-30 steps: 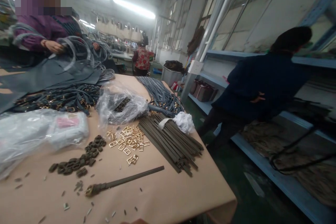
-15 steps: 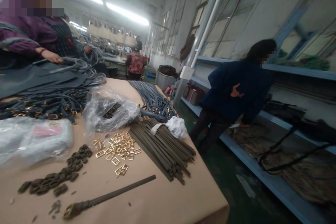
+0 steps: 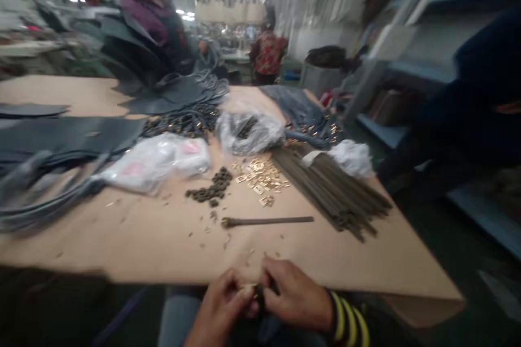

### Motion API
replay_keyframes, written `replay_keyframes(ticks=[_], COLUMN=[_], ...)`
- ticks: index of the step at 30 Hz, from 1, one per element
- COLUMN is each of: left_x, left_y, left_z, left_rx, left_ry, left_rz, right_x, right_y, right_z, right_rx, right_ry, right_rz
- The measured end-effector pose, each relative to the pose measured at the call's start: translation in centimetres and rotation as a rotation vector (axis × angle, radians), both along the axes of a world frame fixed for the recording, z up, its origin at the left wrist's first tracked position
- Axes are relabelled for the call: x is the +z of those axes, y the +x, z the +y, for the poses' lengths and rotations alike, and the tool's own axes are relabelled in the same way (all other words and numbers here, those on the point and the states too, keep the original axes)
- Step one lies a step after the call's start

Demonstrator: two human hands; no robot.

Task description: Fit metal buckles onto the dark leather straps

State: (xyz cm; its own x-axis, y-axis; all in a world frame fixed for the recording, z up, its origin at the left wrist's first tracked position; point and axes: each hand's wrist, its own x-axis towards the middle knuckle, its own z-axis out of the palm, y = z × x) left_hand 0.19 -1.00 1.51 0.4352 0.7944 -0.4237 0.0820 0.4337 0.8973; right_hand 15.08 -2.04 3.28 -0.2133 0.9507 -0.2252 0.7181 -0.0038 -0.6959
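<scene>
At the table's front edge, my left hand (image 3: 222, 303) pinches a small gold buckle (image 3: 246, 286). Close against it, my right hand (image 3: 295, 295) has its fingers closed on a dark strap (image 3: 259, 297) at that buckle; blur and fingers hide most of both. Beyond my hands lies a single olive strap (image 3: 272, 220) with a gold buckle at its left end. Past it is a loose heap of gold buckles (image 3: 260, 176), with small dark strap loops (image 3: 211, 187) to its left. A bundle of olive straps (image 3: 325, 184) lies to the right.
Plastic bags (image 3: 157, 160) and grey straps with buckles (image 3: 183, 122) cover the back left. White crumpled material (image 3: 352, 157) sits by the bundle. A person in purple (image 3: 154, 21) handles grey pieces across the table (image 3: 163, 244). Another person in dark blue (image 3: 488, 76) stands right, near shelves.
The view has swung left and down, bringing both my hands into sight at the table edge. The person in purple has raised an arm with grey pieces.
</scene>
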Motion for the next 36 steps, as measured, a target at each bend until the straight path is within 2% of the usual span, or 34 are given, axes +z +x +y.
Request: replay_keyframes(ticks=[3, 6, 12, 15, 20, 24, 28, 31, 34, 36], left_x=[-1.1, -0.9, -0.5, -0.9, -1.1, -1.2, -1.6, -2.3, -3.2, -3.6], left_y=[-0.5, -0.5, -0.7, -0.8, -0.6, -0.7, -1.1, -1.4, -1.7, -1.9], left_z=[0.2, 0.3, 0.6, 0.6, 0.3, 0.4, 1.2, 1.8, 2.4, 2.7], left_rx=[0.063, 0.118, -0.032, -0.033, 0.023, 0.104, 0.147, 0.179, 0.2, 0.219], left_ry=[-0.069, -0.109, -0.11, -0.125, -0.014, 0.034, -0.023, -0.055, -0.08, -0.098], left_rz=[-0.101, -0.14, -0.134, -0.142, -0.078, -0.04, -0.137, -0.2, -0.228, -0.233], right_x=[-0.3, -0.1, 0.5, 0.6, 0.6, 0.6, 0.9, 0.4, -1.1, -2.3], right_y=[0.2, 0.2, -0.4, -0.5, -1.1, -1.1, -0.1, -0.2, -1.6, -2.8], right_z=[0.3, 0.5, 0.5, 0.8, 1.1, 1.8, 6.0, 11.4, 16.4, 18.4], right_rx=[0.057, 0.081, 0.128, 0.134, 0.122, 0.19, 0.339, 0.284, 0.286, 0.323], right_ry=[-0.027, -0.041, -0.032, -0.067, -0.097, -0.01, 0.194, 0.427, 0.47, 0.459], right_rz=[0.108, 0.12, 0.003, -0.021, -0.034, -0.057, 0.036, -0.101, -0.177, -0.21])
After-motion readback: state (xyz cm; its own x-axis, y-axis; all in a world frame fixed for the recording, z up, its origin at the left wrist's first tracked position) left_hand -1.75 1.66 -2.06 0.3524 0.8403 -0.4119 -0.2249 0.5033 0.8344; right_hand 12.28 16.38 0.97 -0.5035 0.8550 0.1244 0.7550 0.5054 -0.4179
